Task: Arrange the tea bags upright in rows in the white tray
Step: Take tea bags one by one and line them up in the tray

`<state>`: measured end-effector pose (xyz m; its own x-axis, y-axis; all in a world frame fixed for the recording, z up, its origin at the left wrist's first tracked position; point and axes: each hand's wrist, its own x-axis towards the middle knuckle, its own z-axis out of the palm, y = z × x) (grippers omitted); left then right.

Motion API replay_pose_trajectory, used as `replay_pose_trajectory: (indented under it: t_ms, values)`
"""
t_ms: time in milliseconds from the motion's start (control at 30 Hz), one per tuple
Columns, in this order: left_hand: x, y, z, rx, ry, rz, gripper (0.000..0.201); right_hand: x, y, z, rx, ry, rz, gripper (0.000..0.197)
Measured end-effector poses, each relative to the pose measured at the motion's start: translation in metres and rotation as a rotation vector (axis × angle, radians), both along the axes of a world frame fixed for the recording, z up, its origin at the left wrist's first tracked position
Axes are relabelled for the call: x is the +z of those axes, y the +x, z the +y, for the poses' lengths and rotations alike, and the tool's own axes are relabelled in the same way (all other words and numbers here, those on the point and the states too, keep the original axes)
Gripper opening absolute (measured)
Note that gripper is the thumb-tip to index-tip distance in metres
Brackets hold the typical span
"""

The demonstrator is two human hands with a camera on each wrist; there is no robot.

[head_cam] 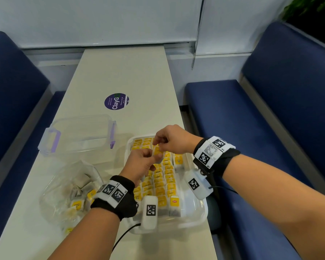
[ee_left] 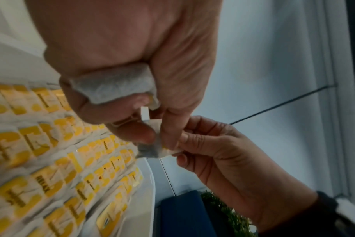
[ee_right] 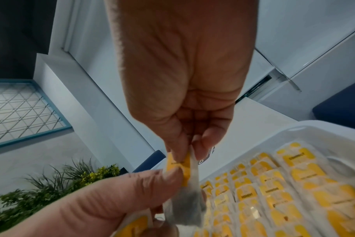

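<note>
I see both hands pinching one tea bag (head_cam: 158, 154) above the white tray (head_cam: 199, 216): left hand (head_cam: 139, 164) at 7 o'clock (a second bag curled in its palm), right hand (head_cam: 172, 140) at 1 o'clock gripping its top edge.

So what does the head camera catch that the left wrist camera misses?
Only the head view shows the clear lidded box, the plastic bag of loose tea bags and the purple round sticker on the table. Only the left wrist view shows a spare tea bag tucked in the left hand. Both show the right hand pinching a tea bag over the rows in the white tray.
</note>
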<state>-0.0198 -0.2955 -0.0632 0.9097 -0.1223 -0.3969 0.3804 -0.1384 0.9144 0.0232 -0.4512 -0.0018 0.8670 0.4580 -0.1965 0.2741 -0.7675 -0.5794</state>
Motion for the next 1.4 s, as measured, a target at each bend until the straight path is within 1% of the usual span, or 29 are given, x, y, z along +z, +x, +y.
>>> replay_pose_trajectory:
  t_ms: [67, 167, 300, 367, 400, 433, 467, 500, 533, 600, 667, 733, 833, 900, 967, 1067, 1167, 1267, 1400]
  values:
    - [0.002, -0.001, -0.001, -0.051, 0.031, -0.005, 0.014, 0.003, 0.0, -0.001, 0.018, -0.016, -0.004, 0.02]
    - [0.003, -0.001, -0.002, -0.081, 0.064, -0.013, 0.017, 0.009, -0.001, -0.001, 0.052, -0.072, -0.003, 0.021]
    - [0.006, -0.002, -0.005, -0.064, 0.065, -0.018, 0.014, 0.012, -0.001, 0.001, 0.066, -0.113, 0.011, 0.025]
    - [0.008, -0.003, -0.007, -0.044, 0.059, -0.041, 0.014, 0.013, -0.001, 0.003, 0.083, -0.148, -0.002, 0.019]
    - [0.01, -0.003, -0.008, -0.025, 0.049, -0.059, 0.02, 0.015, -0.002, 0.004, 0.101, -0.176, -0.012, 0.015]
    - [0.012, -0.003, -0.009, -0.007, 0.033, -0.075, 0.03, 0.016, -0.003, 0.005, 0.122, -0.206, -0.022, 0.012]
    - [0.013, -0.003, -0.009, 0.007, 0.012, -0.088, 0.039, 0.017, -0.004, 0.006, 0.142, -0.234, -0.031, 0.01]
    - [0.015, -0.003, -0.009, 0.009, -0.007, -0.103, 0.044, 0.018, -0.006, 0.008, 0.161, -0.258, -0.041, 0.011]
    - [0.017, -0.004, -0.009, -0.006, -0.019, -0.115, 0.043, 0.019, -0.007, 0.009, 0.178, -0.277, -0.052, 0.012]
    - [0.015, -0.005, -0.01, -0.064, -0.024, -0.119, 0.029, 0.02, -0.008, 0.011, 0.193, -0.296, -0.083, 0.015]
    - [0.011, -0.006, -0.011, -0.088, -0.019, -0.113, 0.017, 0.021, -0.008, 0.012, 0.198, -0.307, -0.112, 0.018]
    - [0.007, -0.007, -0.011, -0.083, 0.0, -0.093, 0.013, 0.022, -0.007, 0.012, 0.202, -0.324, -0.126, 0.018]
    - [0.004, -0.008, -0.011, -0.107, 0.028, -0.057, 0.016, 0.02, -0.005, 0.011, 0.201, -0.337, -0.122, 0.02]
    - [0.004, -0.008, -0.01, -0.12, 0.051, -0.012, 0.024, 0.017, -0.005, 0.009, 0.192, -0.35, -0.105, 0.024]
    - [0.002, -0.007, -0.007, -0.092, 0.056, 0.026, 0.031, 0.012, -0.003, 0.005, 0.179, -0.383, -0.079, 0.026]
    - [-0.003, -0.004, 0.001, -0.005, 0.096, 0.026, 0.026, -0.002, 0.0, -0.003, 0.188, -0.46, -0.003, 0.025]
    - [-0.006, -0.002, 0.009, 0.085, 0.075, 0.043, 0.019, -0.02, 0.001, -0.008, 0.242, -0.549, 0.079, 0.022]
    - [-0.005, -0.002, 0.013, 0.124, 0.052, 0.075, 0.016, -0.035, 0.003, -0.01, 0.276, -0.606, 0.131, 0.02]
    - [-0.005, -0.003, 0.017, 0.149, 0.013, 0.127, 0.016, -0.05, 0.009, -0.009, 0.28, -0.627, 0.144, 0.02]
